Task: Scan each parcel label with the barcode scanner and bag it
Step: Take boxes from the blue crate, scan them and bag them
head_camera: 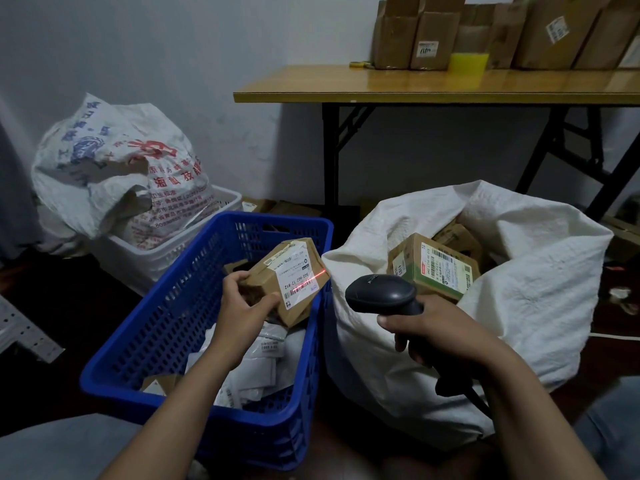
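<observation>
Left hand (242,308) fingers (235,279) curled round parcel (273,271), label (298,271) tilted toward barcode scanner (381,293) so red beam (309,280) crossed it. Right hand (440,332) fingers (403,341) wrapped its handle. Parcel sat above blue crate (166,317); open sack (519,306) just beside, prob next.

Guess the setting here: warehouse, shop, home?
Likely a small parcel-sorting room: cardboard boxes stacked on a folding table, a blue crate of labelled parcels, and a white woven sack holding more.
</observation>
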